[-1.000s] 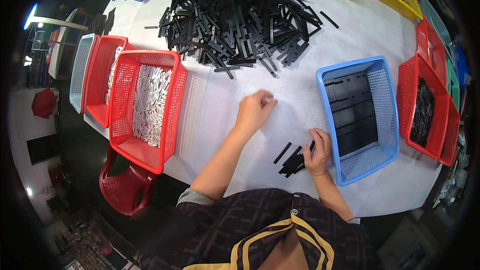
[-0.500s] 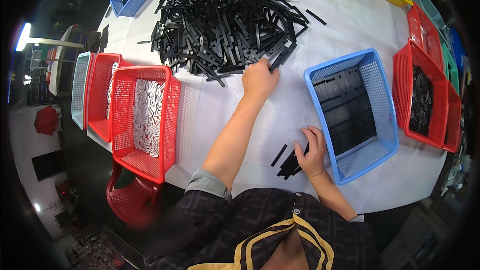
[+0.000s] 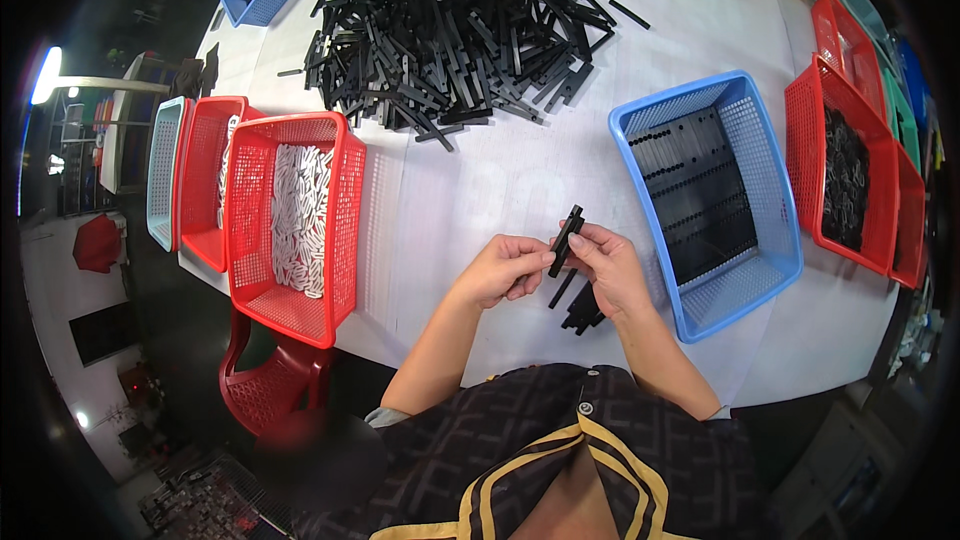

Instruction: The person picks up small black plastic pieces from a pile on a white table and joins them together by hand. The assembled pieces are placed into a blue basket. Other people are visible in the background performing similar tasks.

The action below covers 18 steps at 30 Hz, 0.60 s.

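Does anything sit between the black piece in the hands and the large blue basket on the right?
Yes: the right hand, gripping the black piece, is on that side of it, and then comes the left wall of the blue basket. No other object shows between them; the loose black strips lie nearer the body.

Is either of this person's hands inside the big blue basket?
No: the left hand and right hand both hold black strips above the white table, left of the blue basket.
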Motion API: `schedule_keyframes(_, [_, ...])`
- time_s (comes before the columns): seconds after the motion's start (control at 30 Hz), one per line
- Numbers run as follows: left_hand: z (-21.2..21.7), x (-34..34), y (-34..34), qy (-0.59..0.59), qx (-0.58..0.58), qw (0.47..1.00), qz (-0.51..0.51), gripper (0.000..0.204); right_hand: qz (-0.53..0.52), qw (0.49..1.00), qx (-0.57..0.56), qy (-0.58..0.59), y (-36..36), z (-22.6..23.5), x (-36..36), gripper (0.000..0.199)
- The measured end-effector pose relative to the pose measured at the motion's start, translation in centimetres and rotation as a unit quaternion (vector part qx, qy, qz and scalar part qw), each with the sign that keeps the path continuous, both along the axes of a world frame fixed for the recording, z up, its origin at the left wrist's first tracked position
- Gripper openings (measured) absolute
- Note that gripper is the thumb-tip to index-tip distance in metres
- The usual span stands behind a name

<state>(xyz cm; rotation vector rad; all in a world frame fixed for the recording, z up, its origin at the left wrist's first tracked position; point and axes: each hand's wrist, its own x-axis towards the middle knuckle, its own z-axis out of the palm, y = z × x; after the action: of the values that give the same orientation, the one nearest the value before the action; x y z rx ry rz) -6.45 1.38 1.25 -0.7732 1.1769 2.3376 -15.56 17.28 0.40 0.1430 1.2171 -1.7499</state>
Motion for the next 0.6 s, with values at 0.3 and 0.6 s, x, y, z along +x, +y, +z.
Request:
schedule_keyframes(0.3, [0.3, 1.5, 0.2, -0.002, -0.158, 0.987, 0.031, 0.026, -0.031, 0.996, 0.019, -0.077, 1.3, 0.0, 0.9, 0.024])
schedule_keyframes(0.6, [-1.5, 2.8, -0.8, -0.077, -0.301, 0.949, 0.051, 0.027, -0.025, 0.994, 0.015, -0.109, 1.9, -0.1, 1.0, 0.025])
